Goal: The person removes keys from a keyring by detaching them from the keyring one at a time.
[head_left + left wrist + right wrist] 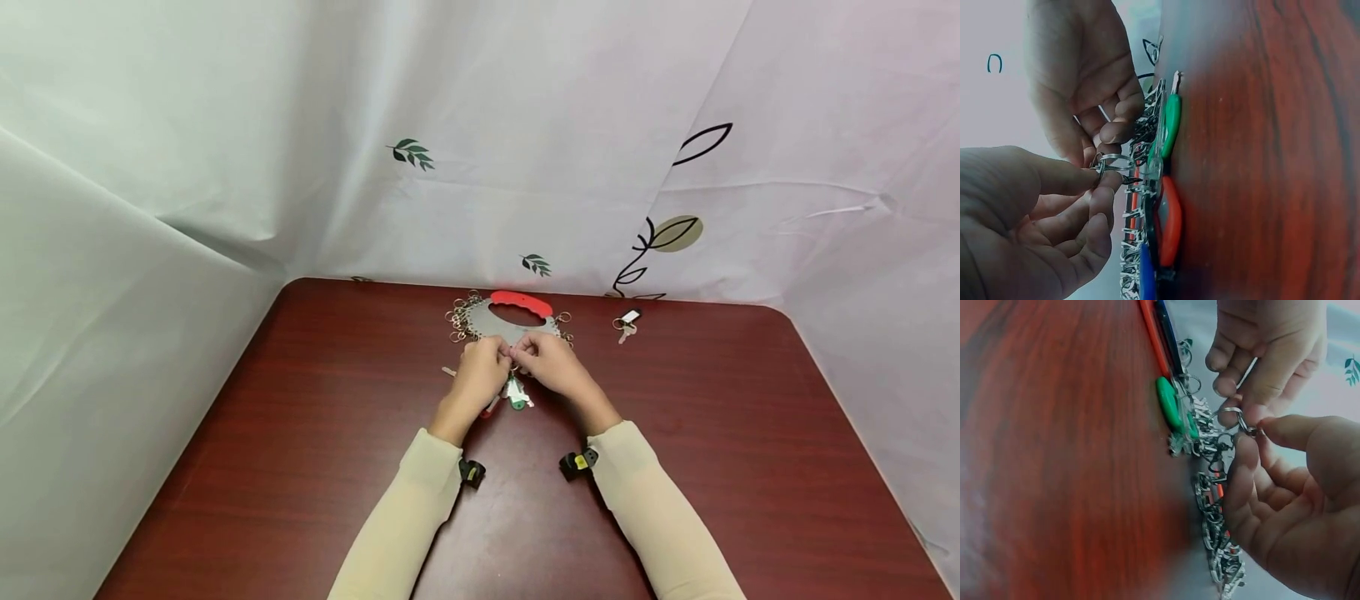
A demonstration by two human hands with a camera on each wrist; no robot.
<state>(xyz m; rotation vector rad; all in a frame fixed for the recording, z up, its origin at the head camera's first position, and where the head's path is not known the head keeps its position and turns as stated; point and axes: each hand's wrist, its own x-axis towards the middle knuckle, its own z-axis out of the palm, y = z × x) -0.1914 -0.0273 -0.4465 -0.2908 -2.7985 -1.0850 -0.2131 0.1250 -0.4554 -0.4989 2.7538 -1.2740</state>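
1. The left grip (478, 371), a person's bare hand, has its thumb and finger pinched on little metal bits at a split ring (1230, 410).
2. The right grip (551, 360) is pinched there too. The fingertips cover the metal, so I cannot tell just which bit each grip has.
3. The split ring sits between the two grips, up off the worktop (300, 433). I think both pinches help hold it steady, as it looks tiny and easy to drop.
4. Just past the grips lies a grey metal plate (484, 319) with a red handle (521, 303) on its far side. Lots of ring clasps (457, 320) line its rim. The handle faces away, maybe so the near rim is easy to reach.
5. On the person's side of the grips are a green key tag (517, 404) and a red key tag (487, 409). A blue key tag (1146, 275) shows in the left wrist view. They lie close together, so they could tangle.
6. A loose key (627, 332) with a dark tag (632, 316) lies well to the right of the right grip, perhaps to be out of the way.
7. The worktop's far edge is just behind the handle, and a white cloth (465, 208) hangs there, so there is little room ahead. Wide wood left and right of the grips gives room to move sideways.
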